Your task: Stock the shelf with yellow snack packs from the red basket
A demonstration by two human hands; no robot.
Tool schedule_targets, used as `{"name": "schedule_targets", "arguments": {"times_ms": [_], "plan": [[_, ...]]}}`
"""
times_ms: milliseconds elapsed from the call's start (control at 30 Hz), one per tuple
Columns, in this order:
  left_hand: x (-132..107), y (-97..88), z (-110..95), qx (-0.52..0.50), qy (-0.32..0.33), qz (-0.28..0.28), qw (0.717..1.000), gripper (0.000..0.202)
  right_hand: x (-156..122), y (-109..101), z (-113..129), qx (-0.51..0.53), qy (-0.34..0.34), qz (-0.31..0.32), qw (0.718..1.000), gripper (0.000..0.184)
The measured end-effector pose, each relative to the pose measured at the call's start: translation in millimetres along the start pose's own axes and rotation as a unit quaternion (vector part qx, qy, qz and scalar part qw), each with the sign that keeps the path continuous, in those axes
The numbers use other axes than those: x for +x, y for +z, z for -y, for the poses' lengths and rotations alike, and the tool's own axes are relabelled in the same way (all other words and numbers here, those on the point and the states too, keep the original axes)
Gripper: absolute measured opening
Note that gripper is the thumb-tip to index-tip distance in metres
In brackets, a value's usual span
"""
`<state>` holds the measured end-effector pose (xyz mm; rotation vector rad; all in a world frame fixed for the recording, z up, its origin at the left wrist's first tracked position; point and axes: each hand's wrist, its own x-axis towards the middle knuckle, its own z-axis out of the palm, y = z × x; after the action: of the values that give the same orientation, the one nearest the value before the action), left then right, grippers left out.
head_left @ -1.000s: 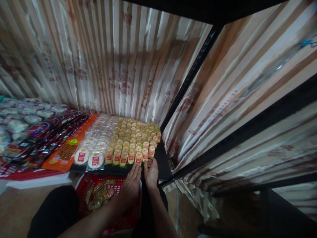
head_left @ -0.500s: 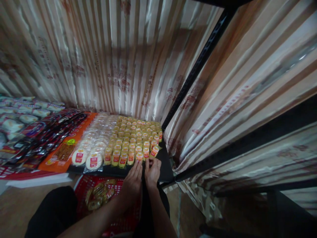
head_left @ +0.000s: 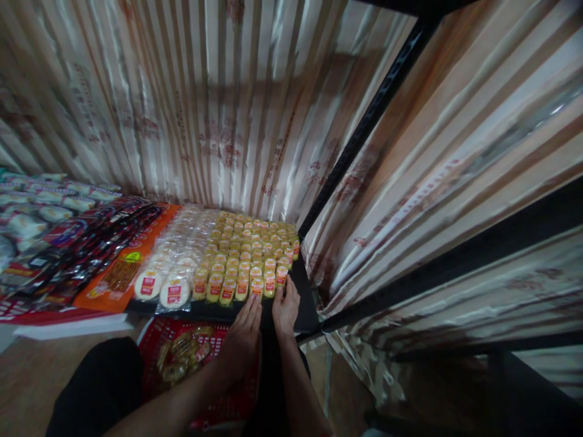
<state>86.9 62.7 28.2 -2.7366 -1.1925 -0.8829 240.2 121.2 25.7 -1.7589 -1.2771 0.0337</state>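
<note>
Small yellow snack packets [head_left: 242,288] with red-and-white labels stand in packed rows on a black shelf [head_left: 306,303]. My left hand [head_left: 246,328] lies with fingers stretched out, their tips against the front row near its middle. At the right end of that row, my right hand [head_left: 286,306] has its thumb and fingers around the lower edge of a single snack packet [head_left: 281,277], which stands upright in line with its neighbour. Below my left forearm, a red basket [head_left: 148,346] holds several loose yellow packets [head_left: 184,355].
Left of the rows are round white crackers [head_left: 175,291] in clear wrap, an orange bag [head_left: 107,291] and dark packages [head_left: 59,261]. A black metal post [head_left: 364,133] rises at the shelf's right corner. Printed curtains [head_left: 204,109] hang behind and to the right.
The end packet, tilted to the right before, is now upright beside the others. My right hand has shifted slightly right and up with it. My left hand has hardly moved.
</note>
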Motion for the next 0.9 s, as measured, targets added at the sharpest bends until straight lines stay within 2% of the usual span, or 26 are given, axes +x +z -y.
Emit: {"name": "schedule_targets", "arguments": {"times_ms": [167, 267, 400, 533, 633, 733, 767, 833, 867, 900], "plan": [[-2.8, -3.0, 0.6, -0.035, -0.005, -0.004, 0.999, 0.047, -8.1, -9.6, 6.1, -0.008, 0.011, -0.024, 1.0, 0.054], [-10.7, -11.3, -3.0, -0.051, 0.014, 0.005, 0.999, 0.044, -24.3, -20.5, 16.3, 0.003, 0.021, -0.031, 0.999, 0.051], [-31.5, -19.7, -9.6, -0.072, 0.025, 0.051, 0.996, 0.041, -63.2, -28.7, 27.5, 0.037, -0.014, -0.017, 0.999, 0.042], [-55.6, -21.4, -11.1, -0.104, -0.021, 0.11, 0.988, 0.048, -110.2, -24.3, 34.0, 0.057, -0.049, 0.01, 0.997, 0.036], [-72.9, -20.1, -6.1, -0.146, -0.063, 0.143, 0.977, 0.05, -140.7, -13.2, 35.4, 0.058, -0.032, 0.074, 0.995, 0.038], [-90.0, -14.8, 5.4, -0.192, -0.141, 0.181, 0.954, 0.046, -162.9, 3.8, 32.4, 0.043, -0.006, 0.151, 0.988, 0.038], [-95.7, -11.9, 10.8, -0.205, -0.181, 0.201, 0.941, 0.044, -168.6, 10.2, 30.6, 0.03, 0.012, 0.193, 0.981, 0.037], [-107.1, -5.1, 23.6, -0.231, -0.273, 0.25, 0.9, 0.035, -178.0, 23.4, 26.3, -0.004, 0.051, 0.31, 0.949, 0.034], [-112.8, -1.5, 30.9, -0.249, -0.325, 0.28, 0.868, 0.029, -182.1, 29.9, 24.0, -0.012, 0.061, 0.346, 0.936, 0.033], [-118.4, 2.0, 38.5, -0.254, -0.355, 0.29, 0.852, 0.026, -185.9, 36.3, 21.7, -0.016, 0.068, 0.373, 0.925, 0.031]]}}
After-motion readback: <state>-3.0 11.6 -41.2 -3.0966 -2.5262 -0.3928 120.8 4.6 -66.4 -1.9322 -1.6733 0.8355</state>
